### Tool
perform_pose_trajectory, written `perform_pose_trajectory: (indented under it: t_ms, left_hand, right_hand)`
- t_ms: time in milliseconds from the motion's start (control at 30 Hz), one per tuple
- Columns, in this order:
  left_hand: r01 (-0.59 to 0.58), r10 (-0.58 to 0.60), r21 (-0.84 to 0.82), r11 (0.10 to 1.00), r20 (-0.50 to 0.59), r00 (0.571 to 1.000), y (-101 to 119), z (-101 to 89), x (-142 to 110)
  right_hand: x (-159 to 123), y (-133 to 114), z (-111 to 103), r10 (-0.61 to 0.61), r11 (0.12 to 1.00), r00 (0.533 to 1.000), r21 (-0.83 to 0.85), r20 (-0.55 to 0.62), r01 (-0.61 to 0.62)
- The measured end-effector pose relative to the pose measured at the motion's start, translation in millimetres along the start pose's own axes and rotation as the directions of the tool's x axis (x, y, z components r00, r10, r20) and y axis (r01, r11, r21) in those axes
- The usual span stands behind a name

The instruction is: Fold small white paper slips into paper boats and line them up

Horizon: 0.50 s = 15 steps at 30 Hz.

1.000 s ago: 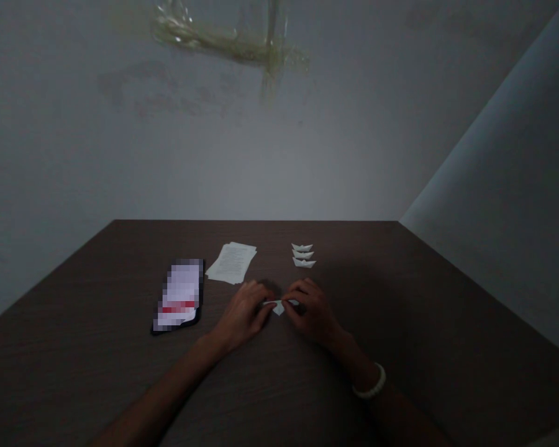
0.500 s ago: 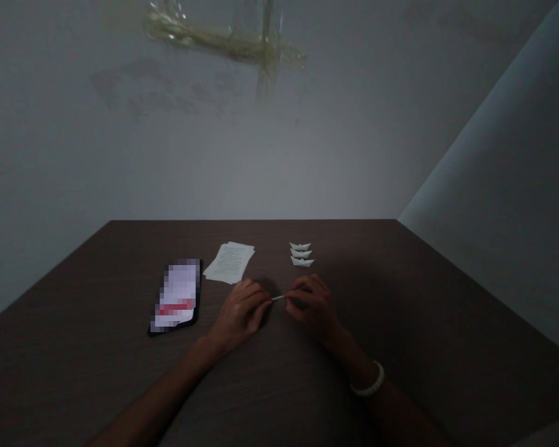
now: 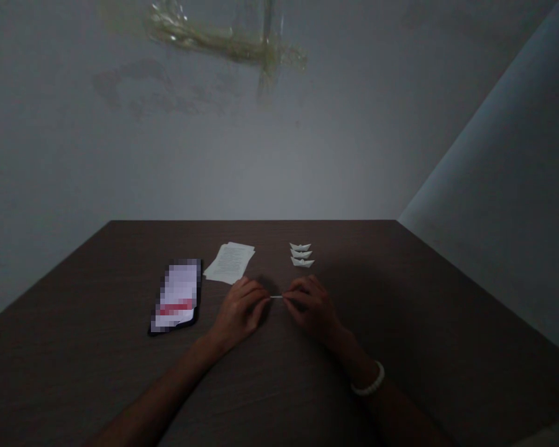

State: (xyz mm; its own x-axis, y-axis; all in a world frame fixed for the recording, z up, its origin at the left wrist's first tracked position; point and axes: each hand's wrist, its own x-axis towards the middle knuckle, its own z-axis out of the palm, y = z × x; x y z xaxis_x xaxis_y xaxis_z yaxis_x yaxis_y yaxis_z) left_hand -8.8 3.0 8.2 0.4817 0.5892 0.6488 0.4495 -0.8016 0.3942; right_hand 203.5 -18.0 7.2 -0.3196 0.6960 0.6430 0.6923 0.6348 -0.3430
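Note:
Between my two hands a small piece of white paper (image 3: 276, 297) is stretched level, seen nearly edge-on as a thin strip. My left hand (image 3: 243, 308) pinches its left end between thumb and fingertips. At the other end my right hand (image 3: 313, 308) pinches it the same way. How the paper is folded cannot be made out, since the fingers cover both ends. Just beyond my right hand, three small white paper boats (image 3: 302, 254) stand in a column, one behind another. A stack of printed paper sheets (image 3: 230, 263) lies beyond my left hand.
A phone (image 3: 177, 297) with a lit, blurred screen lies left of my left hand. The dark wooden table (image 3: 279, 397) runs back to a grey wall (image 3: 279, 167) with yellowish tape on it. A slanting surface (image 3: 507, 186) rises along the right side.
The paper has gone from slightly tilted to about level between my fingers. Both hands have shifted very slightly; the boats, sheets and phone stay in place.

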Motion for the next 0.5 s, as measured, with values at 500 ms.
perform_pose_trajectory:
  t_ms: [500]
  left_hand:
    - [0.053,-0.051,0.048,0.997,-0.048,0.998,5.2,-1.5,2.5]
  right_hand:
    - [-2.3,-0.3,-2.2,-0.062,0.993,0.998,-0.103,-0.005,0.061]
